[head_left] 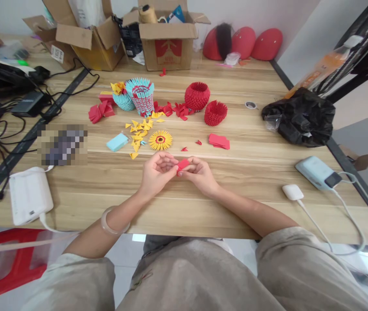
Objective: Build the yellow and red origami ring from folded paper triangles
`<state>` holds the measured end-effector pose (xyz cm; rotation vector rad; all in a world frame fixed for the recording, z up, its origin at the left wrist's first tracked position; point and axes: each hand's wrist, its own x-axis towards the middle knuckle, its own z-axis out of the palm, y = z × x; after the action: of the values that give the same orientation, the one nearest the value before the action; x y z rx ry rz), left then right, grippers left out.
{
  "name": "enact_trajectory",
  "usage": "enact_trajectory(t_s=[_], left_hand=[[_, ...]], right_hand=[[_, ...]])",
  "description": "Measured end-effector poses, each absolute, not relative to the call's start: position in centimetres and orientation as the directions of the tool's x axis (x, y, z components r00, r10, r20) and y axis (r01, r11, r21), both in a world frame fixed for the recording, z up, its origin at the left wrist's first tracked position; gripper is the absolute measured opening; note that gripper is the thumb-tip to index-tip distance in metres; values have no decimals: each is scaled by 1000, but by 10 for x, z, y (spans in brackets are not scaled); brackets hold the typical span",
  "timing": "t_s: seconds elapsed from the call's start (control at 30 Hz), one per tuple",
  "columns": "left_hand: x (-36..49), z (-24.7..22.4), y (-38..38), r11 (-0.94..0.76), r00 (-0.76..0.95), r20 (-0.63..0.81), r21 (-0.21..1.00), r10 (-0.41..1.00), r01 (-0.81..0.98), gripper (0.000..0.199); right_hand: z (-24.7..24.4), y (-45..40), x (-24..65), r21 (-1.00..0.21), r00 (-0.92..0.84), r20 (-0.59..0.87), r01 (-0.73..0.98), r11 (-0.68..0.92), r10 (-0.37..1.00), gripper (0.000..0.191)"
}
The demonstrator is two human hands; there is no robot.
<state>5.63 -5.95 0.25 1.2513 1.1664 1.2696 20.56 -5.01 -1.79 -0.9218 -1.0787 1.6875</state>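
Note:
A small red piece of paper [183, 164] is pinched between my two hands above the table's front part. My left hand [159, 170] grips its left side between thumb and fingers, and my right hand [200, 172] holds its right side. Beyond them lie a round yellow paper piece with a red centre [160, 140], two small folded red pieces [184, 149] and a stack of red paper slips [219, 141]. Yellow folded triangles [136, 140] are scattered left of the round piece, beside a light blue paper stack [117, 141].
Red paper bowls [197, 96] and a blue-and-red paper vase [141, 97] stand farther back. Cardboard boxes [167, 52] line the wall. A black plastic bag [300, 116] and a power bank [316, 172] are right; a white device [30, 196] and cables are left.

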Motion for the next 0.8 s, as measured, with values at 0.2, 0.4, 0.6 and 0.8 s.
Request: enact_trajectory(t_s=[0.2,0.4,0.6,0.8], left_hand=[[54,6,-57,-5,-2,5,1000,1000,26,34],[51,4,-52,124,74,-125,992,989,23,35],[48,3,-50,175,84,-171,984,982,-32,32],[48,3,-50,169,141,-154,980,978,-104,19]], right_hand=[[-16,-51,206,-959,-280,-32,-260,-108,959,26],[-20,-50,208,-974,-257,42,-225,-18,965,23],[-26,-51,217,-879,-237,418,137,456,877,11],[-28,-44,228,-572,-431,662,238,785,613,22]])
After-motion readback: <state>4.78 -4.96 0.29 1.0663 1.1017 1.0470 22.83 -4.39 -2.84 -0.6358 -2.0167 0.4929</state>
